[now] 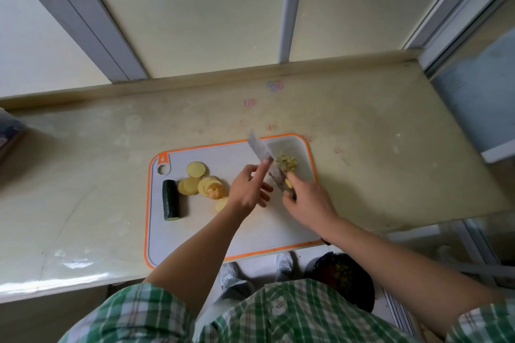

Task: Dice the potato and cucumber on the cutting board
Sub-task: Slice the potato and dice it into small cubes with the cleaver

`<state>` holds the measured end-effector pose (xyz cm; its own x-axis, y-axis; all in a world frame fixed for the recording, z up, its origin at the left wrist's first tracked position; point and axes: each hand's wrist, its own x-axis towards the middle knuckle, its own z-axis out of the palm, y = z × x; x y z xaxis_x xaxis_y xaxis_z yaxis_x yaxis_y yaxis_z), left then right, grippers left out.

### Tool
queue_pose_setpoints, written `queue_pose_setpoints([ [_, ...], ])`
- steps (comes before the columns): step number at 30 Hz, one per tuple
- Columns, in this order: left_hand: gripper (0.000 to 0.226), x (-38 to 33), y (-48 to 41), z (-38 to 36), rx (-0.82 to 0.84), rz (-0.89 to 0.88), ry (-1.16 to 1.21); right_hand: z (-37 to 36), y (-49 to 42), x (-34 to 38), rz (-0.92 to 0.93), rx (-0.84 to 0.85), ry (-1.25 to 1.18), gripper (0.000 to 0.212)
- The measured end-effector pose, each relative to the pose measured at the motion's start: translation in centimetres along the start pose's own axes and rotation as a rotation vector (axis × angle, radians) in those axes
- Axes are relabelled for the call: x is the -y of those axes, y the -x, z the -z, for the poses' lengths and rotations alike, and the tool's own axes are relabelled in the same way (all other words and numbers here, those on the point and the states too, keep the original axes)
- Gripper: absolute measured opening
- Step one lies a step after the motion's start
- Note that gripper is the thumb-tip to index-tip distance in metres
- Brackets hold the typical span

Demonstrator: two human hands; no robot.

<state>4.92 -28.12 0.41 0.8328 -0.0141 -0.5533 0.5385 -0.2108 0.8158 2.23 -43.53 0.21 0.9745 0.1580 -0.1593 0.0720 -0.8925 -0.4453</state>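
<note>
Orange-rimmed cutting board [195, 237] keeps everything together on the table [376, 170]: potato slices [200, 182] and cucumber [170, 200] wait left, diced potato [287, 162] right. The right hand [308, 199] has its fingers clenched on the knife [263, 157]; the left hand [246, 189], fingers released, apparently wipes bits off the blade with one fingertip.

Pale, stained bench [362, 125], glossy at front edge. Grey cutting board [250, 234] with orange rim lies flat on it, near the front edge.

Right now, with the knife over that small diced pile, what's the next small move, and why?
Probably wipe the blade clean: the left hand has a finger on the knife held by the right hand, beside the diced potato. Then fetch more potato slices; the cucumber is still uncut.
</note>
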Motion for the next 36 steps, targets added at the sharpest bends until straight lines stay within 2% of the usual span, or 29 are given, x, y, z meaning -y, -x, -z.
queue_pose_setpoints([
  [4, 0.045, -0.3, -1.0, -1.0, -0.118, 0.005, -0.056, 0.0, 0.4, 1.6, 0.151, 0.023, 0.069, 0.028],
  [6, 0.045, 0.2, -1.6, -0.8, -0.160, 0.031, -0.006, -0.1, 0.3, 1.5, 0.167, 0.042, -0.017, 0.033],
  [8, 0.033, -0.7, -0.8, -0.4, -0.147, 0.080, 0.108, -0.1, 0.1, 0.8, 0.141, 0.060, -0.165, 0.033],
  [10, 0.027, -1.3, -0.2, -0.2, -0.141, 0.106, 0.206, -0.3, 0.0, -0.2, 0.121, -0.003, -0.285, 0.032],
  [13, 0.028, -1.3, -0.2, 0.1, -0.159, 0.127, 0.253, -0.8, -0.3, -1.4, 0.153, -0.054, -0.325, 0.041],
  [16, 0.030, -1.0, -0.3, 0.4, -0.171, 0.166, 0.251, -1.3, -0.6, -1.6, 0.220, 0.016, -0.332, 0.048],
  [20, 0.034, -0.9, -0.4, 0.8, -0.162, 0.202, 0.249, -1.5, -1.0, -1.7, 0.203, 0.059, -0.316, 0.053],
  [24, 0.037, -0.5, -1.0, 1.0, -0.113, 0.249, 0.267, -1.9, -0.6, -1.4, 0.297, 0.215, -0.313, 0.049],
  [29, 0.027, -0.4, -1.2, 0.8, -0.057, 0.223, 0.254, -1.6, -0.3, -0.7, 0.247, 0.328, -0.383, 0.050],
  [36, 0.023, -0.5, -1.5, 0.7, -0.103, 0.196, 0.221, -1.8, -1.4, -0.1, 0.178, 0.347, -0.426, 0.049],
])
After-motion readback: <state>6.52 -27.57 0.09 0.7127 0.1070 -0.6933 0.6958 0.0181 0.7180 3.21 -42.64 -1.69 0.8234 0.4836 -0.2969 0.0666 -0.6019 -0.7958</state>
